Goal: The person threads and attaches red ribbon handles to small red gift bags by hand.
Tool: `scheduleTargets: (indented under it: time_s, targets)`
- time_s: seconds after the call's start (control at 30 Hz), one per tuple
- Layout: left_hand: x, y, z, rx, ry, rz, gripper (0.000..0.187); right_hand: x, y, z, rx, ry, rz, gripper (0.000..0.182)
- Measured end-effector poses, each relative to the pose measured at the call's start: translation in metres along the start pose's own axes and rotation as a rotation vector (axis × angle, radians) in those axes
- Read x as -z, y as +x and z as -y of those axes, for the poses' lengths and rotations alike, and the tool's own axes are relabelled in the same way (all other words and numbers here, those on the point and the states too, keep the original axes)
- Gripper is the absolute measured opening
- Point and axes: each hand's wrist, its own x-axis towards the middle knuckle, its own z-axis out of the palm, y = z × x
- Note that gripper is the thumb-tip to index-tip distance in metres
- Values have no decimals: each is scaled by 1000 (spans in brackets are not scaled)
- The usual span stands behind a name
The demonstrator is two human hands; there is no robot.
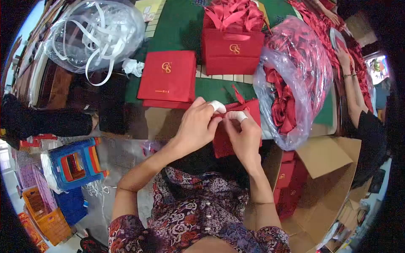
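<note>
My left hand (pixel 200 122) and my right hand (pixel 243 135) meet at the top edge of a red bag (pixel 222 141) at the table's front edge. Thumb and fingers of each are pinched on the bag's edge, where a red ribbon (pixel 238 95) sticks up. White wrapping covers one finger of each hand. Left of them lies a stack of flat red bags (pixel 167 76) with gold lettering. Behind the hands an upright red bag (pixel 233 52) is filled with red ribbons (pixel 234 14).
A clear plastic bag of red ribbons (pixel 295 76) stands right, one of white ribbons (pixel 95 36) back left. An open cardboard box (pixel 329 189) holding red bags is at lower right. Stacked coloured stools (pixel 74 164) stand lower left. Another person's arm (pixel 352 80) reaches in at right.
</note>
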Motion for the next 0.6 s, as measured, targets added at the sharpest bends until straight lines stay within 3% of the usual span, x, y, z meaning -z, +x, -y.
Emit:
scheduleTargets:
  time_s: [0.17, 0.23, 0.33, 0.4, 0.5, 0.6]
  targets:
    - [2, -1, 6, 65, -36, 77, 26, 12, 5, 1, 166, -128, 52, 16]
    - [0, -3, 4, 74, -56, 31, 27, 21, 10, 16, 77, 7, 15, 17]
    - [-6, -7, 3, 29, -16, -4, 25, 29, 21, 21, 122, -4, 28, 14]
    - [-9, -9, 0, -74, 15, -26, 23, 33, 29, 19, 193, -329, 147, 10]
    - [-16, -15, -6, -184, 202, -45, 21, 38, 37, -4, 269, -257, 292, 12]
    - [-18, -19, -8, -391, 286, -153, 23, 51, 51, -5, 154, -120, 513, 14]
